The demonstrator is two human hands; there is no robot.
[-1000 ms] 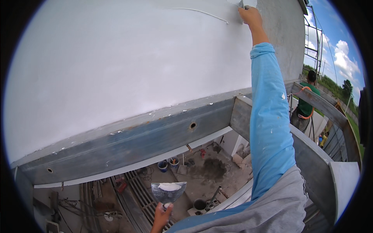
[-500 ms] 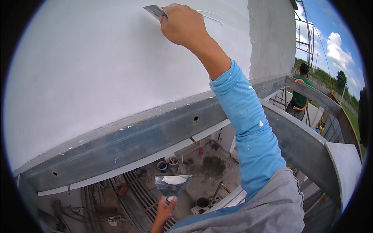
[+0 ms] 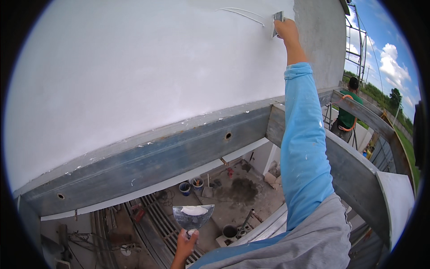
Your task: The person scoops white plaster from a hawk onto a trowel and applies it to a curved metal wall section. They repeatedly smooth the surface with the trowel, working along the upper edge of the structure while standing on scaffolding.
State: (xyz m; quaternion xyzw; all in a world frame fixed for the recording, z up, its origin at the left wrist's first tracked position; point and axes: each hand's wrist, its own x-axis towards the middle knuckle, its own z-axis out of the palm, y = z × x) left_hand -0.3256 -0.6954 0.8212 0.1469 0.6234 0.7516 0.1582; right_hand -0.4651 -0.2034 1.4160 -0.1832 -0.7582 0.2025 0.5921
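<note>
My right hand, its arm in a blue sleeve reaching up, is closed around a putty knife. That blade stands nearly upright against the white wall, close to where the smooth coat meets bare grey plaster. Thin raised lines of white putty curve across the wall left of the blade. Low in front of me, my left hand grips the handle of a wider putty knife. A lump of white putty lies along its blade edge.
A grey steel beam spotted with putty runs along the wall's foot; another beam comes toward me at right. Far below lie a floor with buckets and metal lengths. A person in green is beyond the beams, near scaffolding.
My right hand has swept right across the wall with its putty knife, and the blade has turned nearly upright. My left hand, with the wider knife, has shifted slightly left.
</note>
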